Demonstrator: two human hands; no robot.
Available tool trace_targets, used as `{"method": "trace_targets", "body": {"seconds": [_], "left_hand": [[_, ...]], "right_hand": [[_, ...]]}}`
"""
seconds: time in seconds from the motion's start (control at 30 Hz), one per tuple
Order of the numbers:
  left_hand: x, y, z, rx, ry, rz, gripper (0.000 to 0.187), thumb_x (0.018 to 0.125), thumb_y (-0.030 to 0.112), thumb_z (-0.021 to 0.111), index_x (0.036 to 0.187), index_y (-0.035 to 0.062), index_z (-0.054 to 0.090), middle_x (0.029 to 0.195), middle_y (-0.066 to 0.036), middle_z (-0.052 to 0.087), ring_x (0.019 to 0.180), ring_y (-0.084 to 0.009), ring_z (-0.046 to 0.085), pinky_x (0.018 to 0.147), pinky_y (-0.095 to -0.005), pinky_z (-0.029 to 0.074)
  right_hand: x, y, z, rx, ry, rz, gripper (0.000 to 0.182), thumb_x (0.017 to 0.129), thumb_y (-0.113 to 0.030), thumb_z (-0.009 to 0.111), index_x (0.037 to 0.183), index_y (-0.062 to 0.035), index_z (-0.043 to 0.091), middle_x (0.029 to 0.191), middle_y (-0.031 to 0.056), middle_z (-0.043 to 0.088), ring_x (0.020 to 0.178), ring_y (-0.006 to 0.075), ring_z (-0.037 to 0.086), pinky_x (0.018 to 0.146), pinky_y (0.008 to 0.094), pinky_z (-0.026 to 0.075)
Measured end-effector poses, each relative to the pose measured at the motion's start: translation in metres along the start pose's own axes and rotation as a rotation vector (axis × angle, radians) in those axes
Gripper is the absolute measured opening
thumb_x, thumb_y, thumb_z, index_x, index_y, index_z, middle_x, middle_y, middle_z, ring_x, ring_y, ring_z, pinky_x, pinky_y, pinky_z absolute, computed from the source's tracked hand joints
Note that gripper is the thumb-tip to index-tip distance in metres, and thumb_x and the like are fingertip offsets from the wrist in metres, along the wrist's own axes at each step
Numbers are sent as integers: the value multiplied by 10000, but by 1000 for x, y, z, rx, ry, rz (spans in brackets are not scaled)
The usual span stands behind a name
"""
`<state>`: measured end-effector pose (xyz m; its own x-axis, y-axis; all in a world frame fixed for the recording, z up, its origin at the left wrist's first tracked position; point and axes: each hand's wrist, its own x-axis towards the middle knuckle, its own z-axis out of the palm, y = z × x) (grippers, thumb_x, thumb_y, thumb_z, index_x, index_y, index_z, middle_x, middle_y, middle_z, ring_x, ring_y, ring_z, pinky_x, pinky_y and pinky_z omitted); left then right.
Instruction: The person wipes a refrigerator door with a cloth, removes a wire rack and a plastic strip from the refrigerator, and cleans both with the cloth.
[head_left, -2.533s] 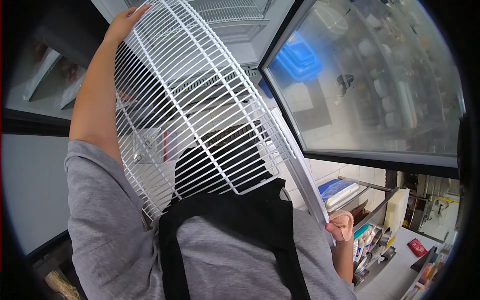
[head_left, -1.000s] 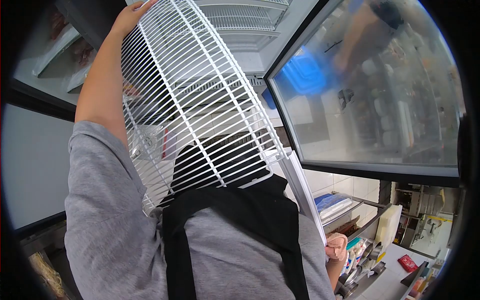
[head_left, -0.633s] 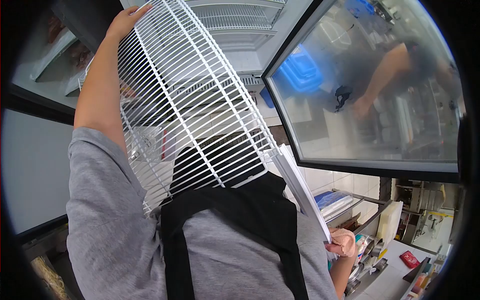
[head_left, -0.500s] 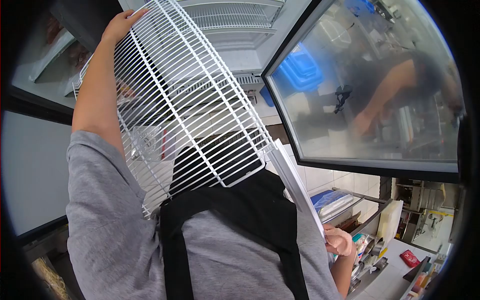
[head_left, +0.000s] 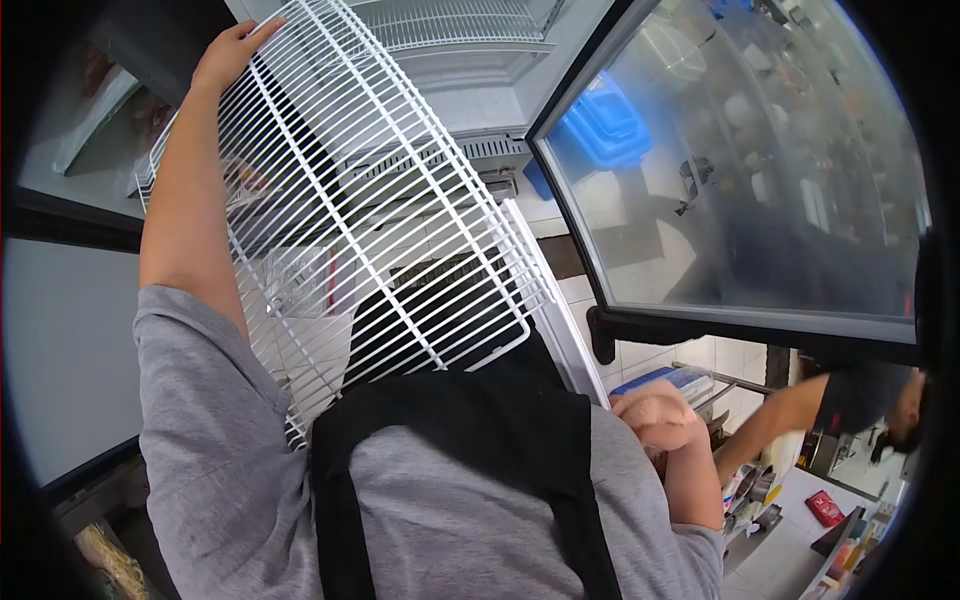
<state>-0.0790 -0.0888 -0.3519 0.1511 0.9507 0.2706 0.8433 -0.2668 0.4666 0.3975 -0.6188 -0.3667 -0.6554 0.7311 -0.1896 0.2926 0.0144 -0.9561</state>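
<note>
Left hand [head_left: 226, 60] pinches wire shelf [head_left: 395, 300] upper left; long axis slants toward lower center. Right hand [head_left: 675, 437], nearer that lower end, clutches cloth [head_left: 652, 404], fingers mostly hidden.

White rack [head_left: 350, 160], pink cloth [head_left: 655, 408]

The light is quite bright, the glass door [head_left: 750, 190] beyond the right hand [head_left: 655, 415] looks hazy, dark edges look curved

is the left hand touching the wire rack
Touching. The head view shows the left hand with its fingers on the upper edge of the wire rack.
</note>
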Motion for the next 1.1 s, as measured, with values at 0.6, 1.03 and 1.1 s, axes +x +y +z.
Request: {"method": "trace_targets", "body": {"seconds": [0.6,1.03,1.1], "left_hand": [[-13,20,-23,-60,-31,-28,653,755,644,587,1075,80,664,927,-104,683,862,-215,655,851,-321,459],[-15,12,-25,-65,-56,-42,601,767,644,571,977,91,681,874,-81,678,824,-199,642,827,-318,453],[-10,5,-19,-85,-69,-51,591,773,640,567,978,97,680,875,-81,678,828,-201,644,826,-316,455]], "right_hand": [[69,3,-17,155,393,318,570,730,21,600,1271,4,421,1071,70,552,1019,155,522,897,290,409],[64,2,3,165,332,422,463,749,-105,711,1149,21,515,1055,108,553,956,133,515,837,268,425],[81,-3,1,149,370,412,470,759,-102,702,1167,24,505,1074,114,550,949,143,518,836,270,426]]}}
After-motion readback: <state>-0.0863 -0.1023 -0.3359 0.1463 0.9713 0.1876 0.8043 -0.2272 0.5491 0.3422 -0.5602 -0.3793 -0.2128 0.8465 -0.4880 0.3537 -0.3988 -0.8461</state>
